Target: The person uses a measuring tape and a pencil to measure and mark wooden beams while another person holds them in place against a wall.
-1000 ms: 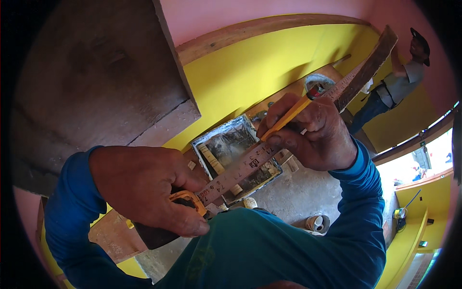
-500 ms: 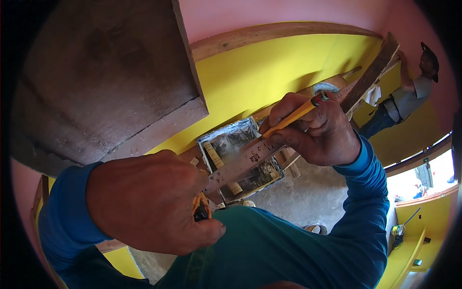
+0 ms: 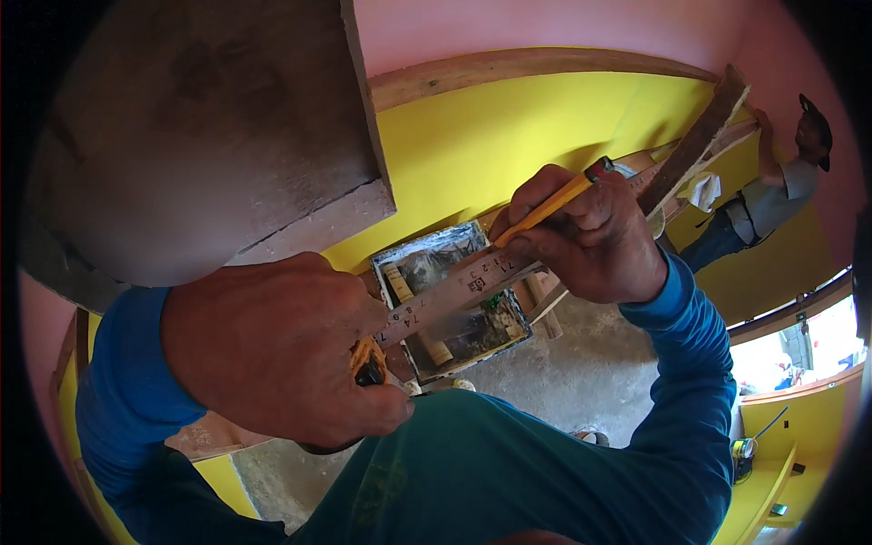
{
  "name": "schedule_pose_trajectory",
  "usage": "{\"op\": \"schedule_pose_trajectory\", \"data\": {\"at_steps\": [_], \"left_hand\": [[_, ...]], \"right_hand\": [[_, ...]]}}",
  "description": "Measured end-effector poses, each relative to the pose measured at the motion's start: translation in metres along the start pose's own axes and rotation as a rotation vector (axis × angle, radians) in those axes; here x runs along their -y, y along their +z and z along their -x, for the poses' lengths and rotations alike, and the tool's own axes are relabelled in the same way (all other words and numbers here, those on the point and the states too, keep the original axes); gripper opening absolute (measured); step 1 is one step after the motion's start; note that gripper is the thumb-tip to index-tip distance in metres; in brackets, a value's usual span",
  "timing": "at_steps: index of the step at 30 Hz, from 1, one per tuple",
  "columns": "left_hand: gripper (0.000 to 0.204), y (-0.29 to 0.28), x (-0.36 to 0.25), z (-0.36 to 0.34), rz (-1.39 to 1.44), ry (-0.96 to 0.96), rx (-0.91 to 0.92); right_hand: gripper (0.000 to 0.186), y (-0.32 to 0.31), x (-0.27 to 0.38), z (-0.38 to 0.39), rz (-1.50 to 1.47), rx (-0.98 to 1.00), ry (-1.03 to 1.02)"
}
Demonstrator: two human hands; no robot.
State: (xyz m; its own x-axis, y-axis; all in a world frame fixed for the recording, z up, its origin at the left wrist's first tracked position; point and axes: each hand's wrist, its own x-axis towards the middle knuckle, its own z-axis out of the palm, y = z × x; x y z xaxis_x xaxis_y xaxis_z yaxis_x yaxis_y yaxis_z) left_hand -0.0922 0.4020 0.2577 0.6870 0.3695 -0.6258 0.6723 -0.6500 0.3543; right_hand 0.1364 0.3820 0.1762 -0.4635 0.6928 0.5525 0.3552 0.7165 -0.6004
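Note:
My left hand (image 3: 272, 350) is closed around an orange and black tape measure (image 3: 366, 361), mostly hidden by the fingers. Its marked blade (image 3: 436, 300) stretches from there up to the right, passing under my other hand. In my right hand (image 3: 599, 241) a yellow pencil (image 3: 554, 203) is pinched, tilted so its lower end meets the blade's upper edge. The right thumb lies against the blade. Beyond that hand a rough brown plank (image 3: 695, 141) slants toward the far right; how the blade rests on it is hidden.
A grimy rectangular box (image 3: 391, 313) lies below the blade. A large brown wooden panel (image 3: 209, 118) takes up the upper left. At the right stands another person (image 3: 772, 200), one arm raised near the plank's far end. A yellow wall (image 3: 481, 136) runs behind.
Both my hands have shifted slightly left and up in the view, still holding the tape measure and the pencil. The pencil end stays at the blade's edge.

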Motion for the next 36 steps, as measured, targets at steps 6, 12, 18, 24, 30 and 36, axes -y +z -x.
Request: {"op": "schedule_pose_trajectory", "data": {"at_steps": [6,12,18,24,30,36], "left_hand": [[0.052,-0.002,-0.003,0.000,-0.067,-0.073,0.009],[0.060,-0.004,0.005,0.000,-0.066,0.032,-0.017],[0.063,-0.013,0.008,-0.004,0.011,0.014,0.015],[0.062,-0.004,0.014,-0.005,-0.061,0.135,-0.048],[0.060,-0.001,0.005,-0.001,-0.135,0.074,-0.069],[0.054,-0.007,-0.014,0.003,-0.149,-0.115,-0.064]], "right_hand": [[0.013,0.001,-0.002,0.001,0.094,0.008,-0.029],[0.009,0.002,-0.004,-0.004,-0.200,-0.034,0.080],[0.008,-0.005,0.002,-0.017,-0.280,0.078,0.288],[0.007,-0.007,0.000,-0.018,-0.287,0.138,0.231],[0.007,-0.010,0.004,-0.027,-0.225,0.131,0.323],[0.008,-0.019,0.001,-0.047,-0.123,0.402,0.505]]}}
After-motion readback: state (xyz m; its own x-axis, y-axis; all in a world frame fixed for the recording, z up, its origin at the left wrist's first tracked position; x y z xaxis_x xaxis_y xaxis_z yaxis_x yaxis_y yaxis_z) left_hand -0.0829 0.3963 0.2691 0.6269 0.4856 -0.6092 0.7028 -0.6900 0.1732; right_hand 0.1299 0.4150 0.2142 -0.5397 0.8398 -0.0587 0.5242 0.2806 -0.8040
